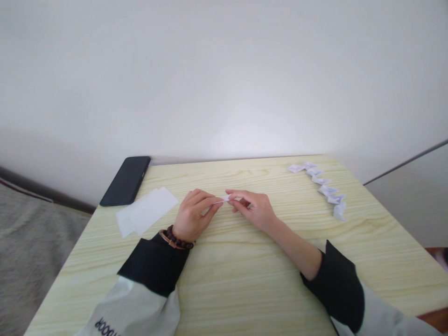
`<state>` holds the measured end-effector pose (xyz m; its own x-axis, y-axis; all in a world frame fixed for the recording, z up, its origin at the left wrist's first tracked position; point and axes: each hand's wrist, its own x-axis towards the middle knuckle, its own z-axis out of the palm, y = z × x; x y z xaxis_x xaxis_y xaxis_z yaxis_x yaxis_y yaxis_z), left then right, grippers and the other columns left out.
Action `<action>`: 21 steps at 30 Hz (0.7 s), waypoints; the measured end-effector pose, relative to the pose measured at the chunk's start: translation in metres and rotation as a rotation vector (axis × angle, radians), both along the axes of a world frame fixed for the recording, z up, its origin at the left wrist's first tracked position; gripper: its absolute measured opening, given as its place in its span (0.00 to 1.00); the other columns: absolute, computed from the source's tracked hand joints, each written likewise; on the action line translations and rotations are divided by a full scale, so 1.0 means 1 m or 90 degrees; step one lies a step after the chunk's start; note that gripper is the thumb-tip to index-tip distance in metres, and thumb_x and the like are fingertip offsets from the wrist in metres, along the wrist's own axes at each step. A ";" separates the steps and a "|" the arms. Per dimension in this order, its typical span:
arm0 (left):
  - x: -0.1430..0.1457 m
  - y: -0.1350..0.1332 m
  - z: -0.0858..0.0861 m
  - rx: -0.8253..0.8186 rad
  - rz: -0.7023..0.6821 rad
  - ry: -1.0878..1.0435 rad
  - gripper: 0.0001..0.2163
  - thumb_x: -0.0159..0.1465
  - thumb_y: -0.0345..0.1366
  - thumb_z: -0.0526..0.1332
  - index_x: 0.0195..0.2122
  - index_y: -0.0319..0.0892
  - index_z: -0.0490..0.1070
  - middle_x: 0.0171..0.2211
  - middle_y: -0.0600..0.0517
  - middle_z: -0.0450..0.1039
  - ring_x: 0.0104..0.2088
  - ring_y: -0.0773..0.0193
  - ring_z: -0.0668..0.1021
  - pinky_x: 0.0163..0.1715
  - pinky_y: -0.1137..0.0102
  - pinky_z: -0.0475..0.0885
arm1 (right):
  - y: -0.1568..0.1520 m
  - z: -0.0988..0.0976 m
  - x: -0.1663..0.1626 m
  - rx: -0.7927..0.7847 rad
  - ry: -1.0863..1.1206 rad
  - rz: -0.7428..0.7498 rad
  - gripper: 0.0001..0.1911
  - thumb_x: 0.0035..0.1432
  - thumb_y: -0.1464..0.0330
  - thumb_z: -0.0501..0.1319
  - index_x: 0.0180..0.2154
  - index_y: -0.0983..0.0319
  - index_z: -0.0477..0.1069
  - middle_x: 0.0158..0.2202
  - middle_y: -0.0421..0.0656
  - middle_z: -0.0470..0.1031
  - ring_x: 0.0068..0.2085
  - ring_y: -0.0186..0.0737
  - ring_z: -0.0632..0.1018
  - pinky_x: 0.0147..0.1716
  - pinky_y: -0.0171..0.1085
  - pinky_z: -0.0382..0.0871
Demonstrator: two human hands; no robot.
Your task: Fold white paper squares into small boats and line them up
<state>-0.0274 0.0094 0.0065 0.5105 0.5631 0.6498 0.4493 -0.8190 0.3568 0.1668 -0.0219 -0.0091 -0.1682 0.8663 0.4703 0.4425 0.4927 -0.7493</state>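
Observation:
A small folded piece of white paper (226,199) is held just above the middle of the table, pinched at both ends. My left hand (196,208) grips its left end between thumb and fingers. Its right end is in the fingertips of my right hand (255,206). Fingers cover much of the paper, so its full shape is hidden. Left of my left hand lie flat white paper sheets (145,212), partly overlapping. Several small folded white paper pieces (328,190) with pointed ends stand in a curved row at the right of the table.
A black smartphone (126,181) lies at the table's back left corner, beside the sheets. The light wood-grain table (245,280) meets a white wall (224,84) along its back edge. Grey fabric (24,252) shows below the table's left edge.

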 end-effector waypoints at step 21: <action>-0.003 0.004 -0.008 0.097 0.000 0.053 0.06 0.63 0.28 0.58 0.39 0.41 0.73 0.32 0.50 0.77 0.33 0.65 0.75 0.34 0.69 0.67 | 0.002 -0.003 -0.001 -0.019 0.008 -0.039 0.04 0.57 0.67 0.60 0.32 0.61 0.70 0.43 0.44 0.78 0.21 0.29 0.78 0.23 0.28 0.73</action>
